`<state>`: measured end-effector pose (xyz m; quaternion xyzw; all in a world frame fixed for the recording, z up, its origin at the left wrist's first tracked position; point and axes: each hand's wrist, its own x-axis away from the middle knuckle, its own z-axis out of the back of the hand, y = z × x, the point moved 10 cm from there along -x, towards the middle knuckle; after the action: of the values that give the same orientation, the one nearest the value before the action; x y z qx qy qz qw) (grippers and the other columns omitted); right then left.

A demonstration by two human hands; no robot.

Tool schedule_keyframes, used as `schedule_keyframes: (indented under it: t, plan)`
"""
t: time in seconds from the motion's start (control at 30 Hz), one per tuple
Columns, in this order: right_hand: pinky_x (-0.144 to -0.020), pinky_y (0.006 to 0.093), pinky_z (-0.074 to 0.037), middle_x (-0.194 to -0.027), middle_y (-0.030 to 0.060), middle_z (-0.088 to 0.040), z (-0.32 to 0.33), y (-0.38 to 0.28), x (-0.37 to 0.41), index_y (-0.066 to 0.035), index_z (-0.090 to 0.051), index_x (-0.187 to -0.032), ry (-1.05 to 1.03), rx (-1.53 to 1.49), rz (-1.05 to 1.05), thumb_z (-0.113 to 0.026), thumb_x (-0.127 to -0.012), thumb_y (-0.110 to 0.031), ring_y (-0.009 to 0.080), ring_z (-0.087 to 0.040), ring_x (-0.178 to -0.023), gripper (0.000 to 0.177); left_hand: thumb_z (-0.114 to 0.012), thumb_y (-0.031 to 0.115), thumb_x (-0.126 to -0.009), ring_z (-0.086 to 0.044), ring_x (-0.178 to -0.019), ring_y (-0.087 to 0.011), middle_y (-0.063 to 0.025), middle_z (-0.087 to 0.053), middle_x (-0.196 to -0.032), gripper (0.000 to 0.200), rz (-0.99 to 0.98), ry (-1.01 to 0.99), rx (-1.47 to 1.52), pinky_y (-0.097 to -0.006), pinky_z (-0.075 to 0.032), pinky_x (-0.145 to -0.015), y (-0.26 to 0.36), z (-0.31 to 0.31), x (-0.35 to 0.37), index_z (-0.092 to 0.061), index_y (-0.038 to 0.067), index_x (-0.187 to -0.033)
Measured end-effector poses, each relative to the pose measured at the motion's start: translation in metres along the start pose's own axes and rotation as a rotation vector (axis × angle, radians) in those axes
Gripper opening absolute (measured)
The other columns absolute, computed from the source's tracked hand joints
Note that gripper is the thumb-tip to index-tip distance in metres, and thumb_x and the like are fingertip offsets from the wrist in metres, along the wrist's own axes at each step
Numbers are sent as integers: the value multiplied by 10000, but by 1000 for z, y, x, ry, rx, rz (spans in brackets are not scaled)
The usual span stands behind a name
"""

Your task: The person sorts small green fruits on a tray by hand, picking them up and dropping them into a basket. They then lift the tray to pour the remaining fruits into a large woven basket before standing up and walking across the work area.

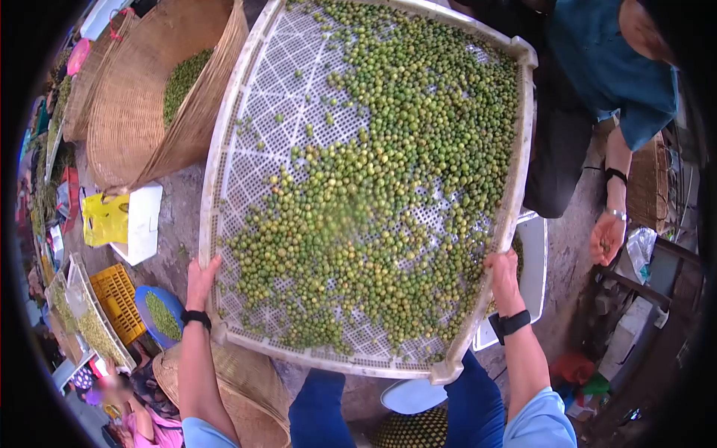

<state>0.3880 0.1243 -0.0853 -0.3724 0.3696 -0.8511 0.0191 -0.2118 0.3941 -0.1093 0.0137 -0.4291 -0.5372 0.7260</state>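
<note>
white mesh tray (265,93), kinda grubby round the edges, held up above the legs (317,407), left hand (200,284) and right hand (506,282) gripping its sides, loads of green-yellow fruit (426,127) on it, top-left mostly bare

The tray (278,89) is matt plastic mesh, its fruits (418,142) smooth and faintly shiny. Left of the tray, the large basket (123,142) looks rough, woven cane; the bag (104,218), smooth plastic.

floor (564,239): dull grey-brown, kinda grubby
right side: dark frame (635,287), messy clutter (575,367) below
light: pretty even
</note>
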Motion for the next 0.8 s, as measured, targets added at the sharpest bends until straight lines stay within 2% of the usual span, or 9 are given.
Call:
schedule_keyframes:
  t: [0.1, 0.27, 0.37, 0.43, 0.47, 0.63, 0.7, 0.77, 0.8]
  plan:
    - [-618, 332, -364, -753, 76, -486, -7, -14, 10, -40, -520, -790, -146, 53, 297, -525, -714, -98, 215, -461, -697, 96, -639, 300, -761, -610, -772, -186, -139, -658, -844, 416, -62, 56, 23, -329, -457, -728, -9, 5, -2, -615, -21, -1024]
    - [-682, 363, -376, -762, 105, -481, 7, 1, 2, -80, -498, -844, -67, 231, 536, -495, -730, 7, 275, -464, -741, 144, -646, 224, -744, -581, -737, -143, -98, -655, -828, 354, -68, 57, 198, -294, -455, -680, -12, 0, -4, -626, -42, -977]
    - [-712, 366, -379, -791, 111, -479, 12, 19, -10, -74, -504, -859, -64, 74, 384, -495, -708, 14, 288, -451, -748, 175, -656, 202, -739, -556, -709, -122, -61, -639, -810, 330, -70, 76, 203, -279, -449, -655, -11, 2, -2, -626, -52, -948]
    - [-657, 278, -329, -741, 44, -473, 19, 0, 9, -17, -525, -712, 126, 118, 556, -507, -667, -200, 155, -415, -735, 189, -656, 202, -743, -548, -706, -114, -52, -631, -811, 328, -78, 77, 221, -273, -446, -653, -8, 1, 1, -622, -49, -952]
    - [-755, 284, -331, -912, 79, -483, 6, 7, 4, -6, -550, -758, -106, 45, 449, -511, -684, -212, 182, -415, -871, 222, -657, 202, -748, -540, -704, -107, -43, -623, -811, 326, -55, 73, 225, -268, -442, -652, -6, 2, 3, -619, -47, -956]
    - [-744, 272, -356, -904, 65, -490, 25, -16, 30, 8, -552, -869, 179, 129, 318, -502, -657, -172, 167, -437, -835, 283, -666, 216, -757, -518, -707, -89, -20, -603, -825, 347, -21, 30, 303, -258, -434, -648, 13, -4, 17, -599, -31, -991]
    - [-753, 265, -354, -936, 65, -476, 20, 1, 22, 11, -549, -947, 92, -128, 162, -504, -644, -163, 162, -430, -853, 352, -670, 209, -756, -523, -708, -96, -19, -604, -828, 328, 92, 42, 309, -260, -435, -653, -5, -4, 19, -607, -25, -978]
    - [-800, 272, -338, -1034, 77, -442, 15, 24, -6, 12, -527, -1040, -63, 49, 164, -521, -671, -200, 169, -403, -937, 426, -668, 200, -760, -545, -732, -106, -38, -620, -843, 310, -13, 45, 159, -268, -444, -673, -3, 4, 17, -612, -21, -971]
    - [-802, 275, -341, -1041, 77, -443, 14, 16, -6, 16, -495, -1097, 60, 26, 167, -526, -696, -229, 169, -407, -935, 472, -662, 200, -765, -561, -751, -115, -53, -631, -849, 305, -10, 88, 145, -282, -456, -682, 0, 8, 21, -613, -27, -962]
